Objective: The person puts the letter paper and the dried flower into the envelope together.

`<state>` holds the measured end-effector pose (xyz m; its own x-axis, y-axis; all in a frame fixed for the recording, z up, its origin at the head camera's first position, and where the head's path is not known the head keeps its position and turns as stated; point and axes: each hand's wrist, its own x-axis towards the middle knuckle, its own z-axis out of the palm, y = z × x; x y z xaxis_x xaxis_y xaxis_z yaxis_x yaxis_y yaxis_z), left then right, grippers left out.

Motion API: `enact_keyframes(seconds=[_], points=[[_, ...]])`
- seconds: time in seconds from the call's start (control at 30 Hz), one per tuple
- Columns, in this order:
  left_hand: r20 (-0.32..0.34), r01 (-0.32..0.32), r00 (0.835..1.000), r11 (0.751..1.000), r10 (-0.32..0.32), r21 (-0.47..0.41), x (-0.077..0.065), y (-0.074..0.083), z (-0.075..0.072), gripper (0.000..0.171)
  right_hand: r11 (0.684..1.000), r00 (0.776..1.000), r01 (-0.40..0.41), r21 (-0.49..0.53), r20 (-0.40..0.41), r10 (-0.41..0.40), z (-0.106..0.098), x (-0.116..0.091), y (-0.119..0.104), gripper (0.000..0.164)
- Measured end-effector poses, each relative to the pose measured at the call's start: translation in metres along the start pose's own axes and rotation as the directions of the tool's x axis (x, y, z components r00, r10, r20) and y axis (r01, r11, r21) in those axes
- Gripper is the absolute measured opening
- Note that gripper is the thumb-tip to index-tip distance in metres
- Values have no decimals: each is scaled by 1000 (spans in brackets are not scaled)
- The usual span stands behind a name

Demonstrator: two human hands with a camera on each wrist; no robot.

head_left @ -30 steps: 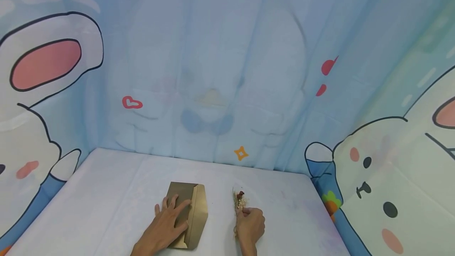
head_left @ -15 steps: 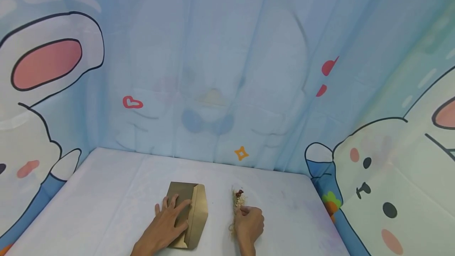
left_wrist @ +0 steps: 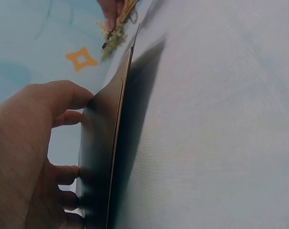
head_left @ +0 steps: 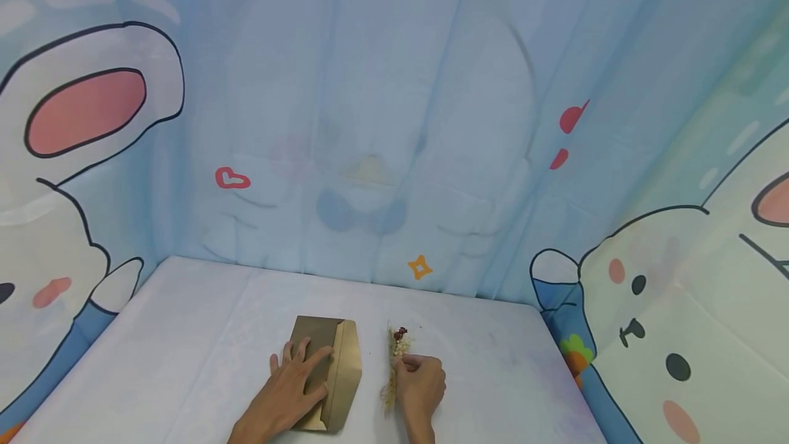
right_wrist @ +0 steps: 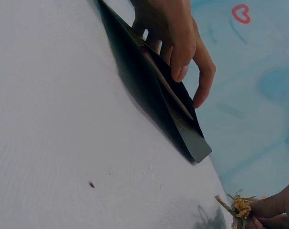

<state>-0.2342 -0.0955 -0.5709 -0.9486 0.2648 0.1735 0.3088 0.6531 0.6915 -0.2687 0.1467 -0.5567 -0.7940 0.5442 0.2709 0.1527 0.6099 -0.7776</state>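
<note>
A gold envelope (head_left: 346, 379) lies on the white table with its flap folded out to the right. My left hand (head_left: 286, 389) rests on it with the fingers spread, and the left wrist view has the fingertips along the envelope's (left_wrist: 99, 143) face. In the right wrist view the envelope's (right_wrist: 198, 149) mouth gapes a little. To its right, my right hand (head_left: 422, 386) pinches a small bunch of dried flowers (head_left: 398, 344) by the stems between thumb and forefinger. Dark red and cream heads point away from me, and twine loops hang near the stem ends.
White cloth covers the table (head_left: 203, 334). A blue cartoon curtain (head_left: 370, 122) rises behind its far edge and along both sides. One small dark bit (right_wrist: 91, 184) lies on the cloth in the right wrist view.
My right hand has moved left with the dried flowers, bringing them closer to the envelope. The left hand and the envelope have stayed in place.
</note>
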Motion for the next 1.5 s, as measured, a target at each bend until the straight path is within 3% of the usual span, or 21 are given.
enact_keyframes(seconds=[0.63, 1.5], points=[[11, 12, 1000, 1000, -12, -1, 4, -3, 0, 57, 992, 995, 86, 88, 46, -90, 13, -15, -19, 13], [11, 17, 1000, 1000, -17, 6, 4, -4, 0, 57, 993, 984, 76, 89, 155, -89, 31, -39, -41, 12]])
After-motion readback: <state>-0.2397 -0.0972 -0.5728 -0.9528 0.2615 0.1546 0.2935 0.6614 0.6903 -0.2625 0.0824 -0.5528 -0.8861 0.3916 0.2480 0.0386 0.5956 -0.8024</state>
